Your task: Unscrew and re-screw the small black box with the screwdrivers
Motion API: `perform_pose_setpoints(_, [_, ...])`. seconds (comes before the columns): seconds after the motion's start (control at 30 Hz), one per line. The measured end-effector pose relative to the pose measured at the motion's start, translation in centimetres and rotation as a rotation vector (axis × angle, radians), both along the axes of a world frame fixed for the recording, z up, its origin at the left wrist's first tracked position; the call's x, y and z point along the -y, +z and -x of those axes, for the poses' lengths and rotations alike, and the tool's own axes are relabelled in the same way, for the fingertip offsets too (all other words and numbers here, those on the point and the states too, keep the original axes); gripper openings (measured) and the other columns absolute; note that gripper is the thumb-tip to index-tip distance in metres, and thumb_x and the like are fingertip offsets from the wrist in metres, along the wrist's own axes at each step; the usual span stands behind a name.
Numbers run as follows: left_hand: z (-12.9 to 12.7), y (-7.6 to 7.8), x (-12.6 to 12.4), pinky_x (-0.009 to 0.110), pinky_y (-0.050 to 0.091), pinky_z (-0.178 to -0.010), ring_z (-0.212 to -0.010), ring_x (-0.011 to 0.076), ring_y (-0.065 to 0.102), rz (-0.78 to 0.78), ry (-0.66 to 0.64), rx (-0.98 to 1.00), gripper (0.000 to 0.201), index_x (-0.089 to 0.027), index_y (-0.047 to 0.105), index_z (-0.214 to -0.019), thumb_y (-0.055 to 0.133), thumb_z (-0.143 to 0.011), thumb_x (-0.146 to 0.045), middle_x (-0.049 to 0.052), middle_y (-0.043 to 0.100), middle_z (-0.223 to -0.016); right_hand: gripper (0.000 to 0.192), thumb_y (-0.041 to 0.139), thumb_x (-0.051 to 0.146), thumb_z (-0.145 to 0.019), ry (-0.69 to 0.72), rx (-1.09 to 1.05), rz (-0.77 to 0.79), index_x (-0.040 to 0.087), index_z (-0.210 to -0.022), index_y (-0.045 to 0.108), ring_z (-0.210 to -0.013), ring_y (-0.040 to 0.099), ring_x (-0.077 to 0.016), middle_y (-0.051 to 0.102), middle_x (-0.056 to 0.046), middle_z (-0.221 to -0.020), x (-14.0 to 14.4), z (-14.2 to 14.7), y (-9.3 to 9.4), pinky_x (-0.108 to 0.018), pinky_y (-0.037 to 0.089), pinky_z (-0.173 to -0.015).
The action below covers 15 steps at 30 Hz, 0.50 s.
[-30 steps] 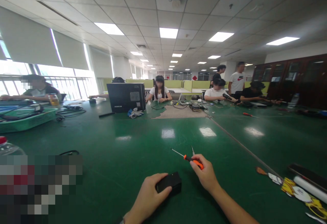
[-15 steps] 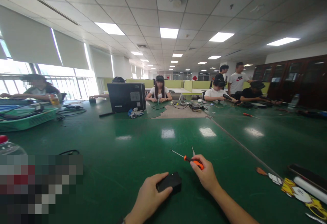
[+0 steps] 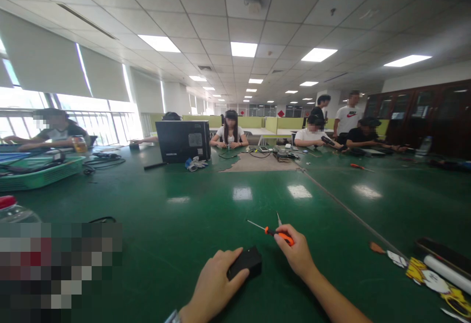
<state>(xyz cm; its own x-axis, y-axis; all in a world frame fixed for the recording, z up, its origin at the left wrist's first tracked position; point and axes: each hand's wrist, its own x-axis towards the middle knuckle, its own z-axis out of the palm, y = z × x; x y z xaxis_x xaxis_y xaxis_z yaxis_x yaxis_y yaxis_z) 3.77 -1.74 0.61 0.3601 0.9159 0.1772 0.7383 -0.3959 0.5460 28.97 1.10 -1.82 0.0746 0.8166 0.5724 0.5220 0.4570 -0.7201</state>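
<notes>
Far off at the counter's [image 3: 206,215] left edge, a green basket [image 3: 40,173] heaped with dark cables. Near the front edge, left hand [image 3: 215,283] lying palm-down, grip wrapped over a small black box [image 3: 246,261] flat on the counter. Just beside it, right hand [image 3: 298,254] raised slightly, grip pinched around an orange-handled screwdriver [image 3: 274,232], thin shaft pointed left, away from the box.

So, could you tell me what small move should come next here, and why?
Probably bring the screwdriver tip toward the small black box. The right hand holds it with the shaft pointing away to the left, well off the box that the left hand steadies on the green table.
</notes>
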Motion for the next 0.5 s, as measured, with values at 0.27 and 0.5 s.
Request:
perform_pose_setpoints(0.27, [0.44,-0.13,0.07,0.035,0.041,-0.090,-0.104,0.0251,0.054,0.005,-0.072,0.021,0.050,-0.024,0.050,-0.133,0.050,-0.089,-0.047,0.008,0.062,-0.116,0.022,0.055,0.037,-0.082,0.005,0.010,0.000,0.018,-0.083,0.065,-0.062,0.055,-0.0152,0.063,-0.002,-0.070,-0.05,-0.05,0.01,-0.025,0.043,-0.060])
perform_pose_setpoints(0.5, [0.71,0.12,0.11,0.034,0.041,-0.093,-0.102,0.0238,0.053,0.027,-0.196,0.079,0.050,-0.028,0.047,-0.135,0.054,-0.087,-0.041,0.007,0.060,-0.118,0.022,0.055,0.038,-0.082,-0.004,0.013,0.002,0.018,-0.083,0.065,-0.062,0.055,-0.0153,0.062,-0.002,-0.070,-0.05,-0.03,-0.03,-0.025,0.043,-0.059])
